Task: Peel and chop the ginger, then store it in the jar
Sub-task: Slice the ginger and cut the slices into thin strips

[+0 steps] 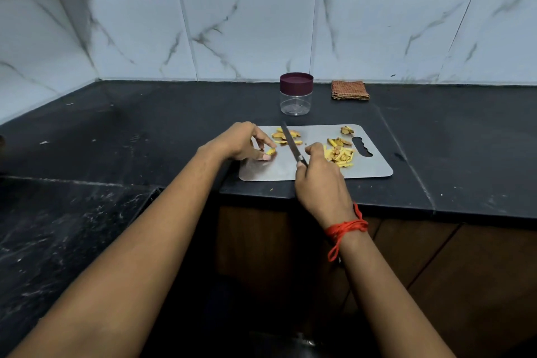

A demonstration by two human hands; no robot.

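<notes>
A small yellow ginger piece (270, 152) lies on the steel cutting board (366, 167) at mid-frame. The left hand (241, 141) curls over it from the left and pinches it between thumb and fingertips. Just right of it the knife (290, 143) slants across the board, tip toward the upper left, with its handle wrapped in the right hand (319, 180). The blade is near the piece but apart from it. Around the blade's far end sits a cluster of ginger slices (286, 135). Right of the right hand lies a heap of cut sticks (341, 155), and above it are brownish scraps (339, 142), likely peel. Behind the board the clear jar (295, 102) stands with its purple lid (296, 83) on. A folded checked cloth (350, 90) lies to its right on the black counter (174, 131).
</notes>
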